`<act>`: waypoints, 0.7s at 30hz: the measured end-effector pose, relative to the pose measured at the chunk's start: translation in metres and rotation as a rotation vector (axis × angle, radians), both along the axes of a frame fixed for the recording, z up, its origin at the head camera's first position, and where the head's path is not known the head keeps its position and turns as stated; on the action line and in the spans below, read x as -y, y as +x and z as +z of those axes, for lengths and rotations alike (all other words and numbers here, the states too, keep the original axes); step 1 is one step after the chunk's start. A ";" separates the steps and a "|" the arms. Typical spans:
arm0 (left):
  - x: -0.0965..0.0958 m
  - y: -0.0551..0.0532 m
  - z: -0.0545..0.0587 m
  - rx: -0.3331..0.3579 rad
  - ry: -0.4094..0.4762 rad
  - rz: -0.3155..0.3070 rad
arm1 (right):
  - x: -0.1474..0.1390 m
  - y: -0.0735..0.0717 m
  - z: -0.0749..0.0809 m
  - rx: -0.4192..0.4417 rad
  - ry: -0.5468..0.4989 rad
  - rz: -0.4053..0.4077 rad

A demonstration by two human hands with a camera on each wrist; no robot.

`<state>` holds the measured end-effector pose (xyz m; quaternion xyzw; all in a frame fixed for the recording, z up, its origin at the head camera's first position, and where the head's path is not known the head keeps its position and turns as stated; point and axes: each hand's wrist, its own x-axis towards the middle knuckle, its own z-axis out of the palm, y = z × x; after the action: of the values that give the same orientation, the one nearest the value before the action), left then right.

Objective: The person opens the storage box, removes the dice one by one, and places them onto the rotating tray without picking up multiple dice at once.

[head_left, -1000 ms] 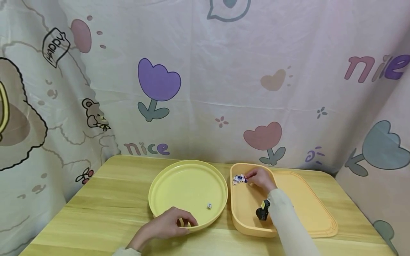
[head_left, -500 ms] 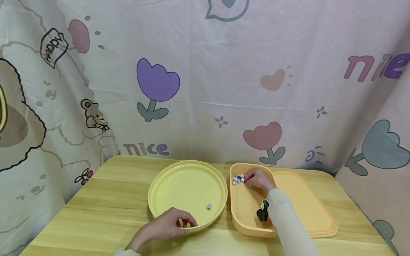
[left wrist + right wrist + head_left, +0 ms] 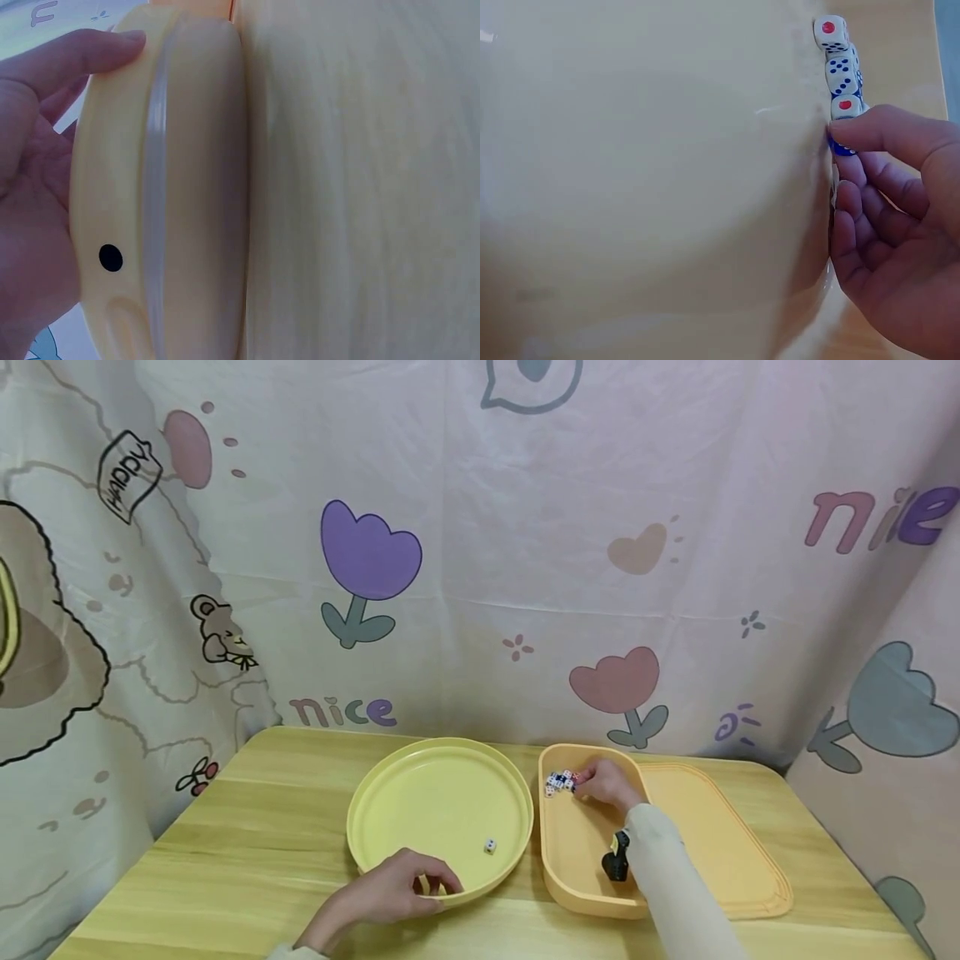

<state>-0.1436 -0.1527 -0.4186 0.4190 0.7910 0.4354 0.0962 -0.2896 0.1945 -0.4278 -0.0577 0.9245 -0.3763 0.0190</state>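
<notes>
My left hand (image 3: pixel 397 887) grips the near rim of a round yellow tray (image 3: pixel 427 802). In the left wrist view, the thumb (image 3: pixel 120 49) lies over the tray's side wall (image 3: pixel 112 172). One white die (image 3: pixel 490 846) sits on that tray near its right front. My right hand (image 3: pixel 609 783) reaches into an orange rectangular box (image 3: pixel 573 860), at a cluster of white and blue dice (image 3: pixel 557 781) in the far left corner. Seen from the right wrist, thumb and finger pinch a blue die (image 3: pixel 843 146) beside several white dice (image 3: pixel 842 75). Other dice may be hidden behind the fingers.
Right of the box lies a flat orange lid (image 3: pixel 720 843), partly behind the right sleeve. A black wrist camera (image 3: pixel 617 857) hangs from the right wrist over the box. Wooden tabletop (image 3: pixel 225 852) extends left, and a printed curtain (image 3: pixel 480 527) stands behind.
The right fingertips have shifted very slightly among the dice. The left hand, round tray and lone white die stay in place.
</notes>
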 end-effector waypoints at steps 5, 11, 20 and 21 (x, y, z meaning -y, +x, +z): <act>-0.001 0.000 -0.002 0.004 0.004 -0.014 | -0.004 0.003 0.000 0.030 -0.050 -0.004; -0.001 0.000 -0.001 -0.019 0.000 -0.017 | -0.004 0.007 0.015 -0.050 -0.079 0.051; 0.000 -0.001 0.000 -0.034 0.004 -0.012 | 0.003 0.011 0.039 -0.131 -0.132 0.077; 0.000 -0.001 -0.001 -0.036 0.004 -0.011 | 0.004 0.013 0.040 -0.130 -0.152 0.079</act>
<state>-0.1447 -0.1529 -0.4193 0.4313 0.7893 0.4290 0.0837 -0.2766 0.1904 -0.3874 -0.1200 0.8896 -0.4396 -0.0307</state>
